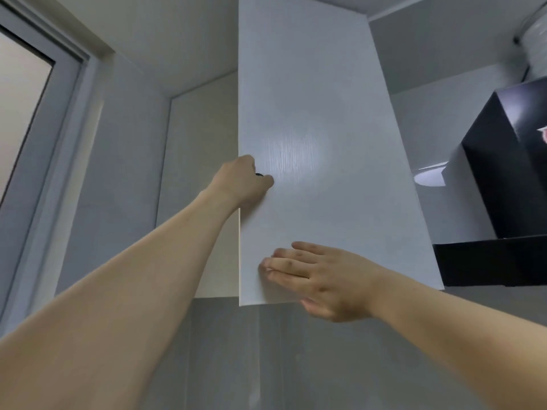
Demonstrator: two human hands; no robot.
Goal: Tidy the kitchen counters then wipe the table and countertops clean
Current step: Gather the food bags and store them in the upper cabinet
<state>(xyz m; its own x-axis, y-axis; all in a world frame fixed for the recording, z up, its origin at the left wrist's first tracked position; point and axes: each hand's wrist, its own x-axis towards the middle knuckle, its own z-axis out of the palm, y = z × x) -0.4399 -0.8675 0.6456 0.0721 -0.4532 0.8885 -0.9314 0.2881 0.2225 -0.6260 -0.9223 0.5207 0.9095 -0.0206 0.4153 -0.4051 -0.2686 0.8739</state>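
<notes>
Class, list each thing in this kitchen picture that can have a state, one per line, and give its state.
Cabinet door: swung partly open, its edge turned toward the camera.
Left hand: fingers curled round a small dark knob at the door's edge.
Right hand: fingers straight, flat against the door's lower face.
Range hood: no sign whether on or off.

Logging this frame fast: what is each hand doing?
Left hand: grips the small dark knob.
Right hand: open, fingers flat on the cabinet door.

cabinet door [319, 113] centre, wall-mounted | window [26, 113] far left | range hood [509, 179] right of door | left hand [241, 182] on door's left edge | right hand [319, 279] flat against door's lower part
</notes>
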